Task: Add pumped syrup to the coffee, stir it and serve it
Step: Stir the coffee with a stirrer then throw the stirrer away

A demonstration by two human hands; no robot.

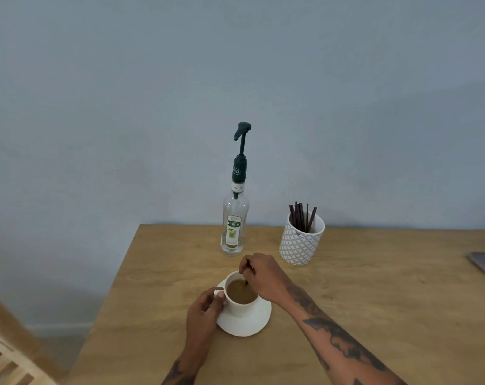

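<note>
Head view: wood table (374,287) w/ cup (240,301), blue-grey wall (124,107) behind.

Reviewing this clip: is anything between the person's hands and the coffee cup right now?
No. The left hand grips the handle of the coffee cup, which sits on its saucer. The right hand holds a stirrer dipped in the coffee. The syrup bottle and stick holder stand behind, apart.

A plain domestic room or small café corner: a wooden table (374,315) stands against a bare blue-grey wall (235,65). Near its far edge, a Teisseire syrup bottle (235,223) with pump and a patterned pot of dark stirrers (301,238); a slatted wooden chair (5,359) stands at lower left.
</note>
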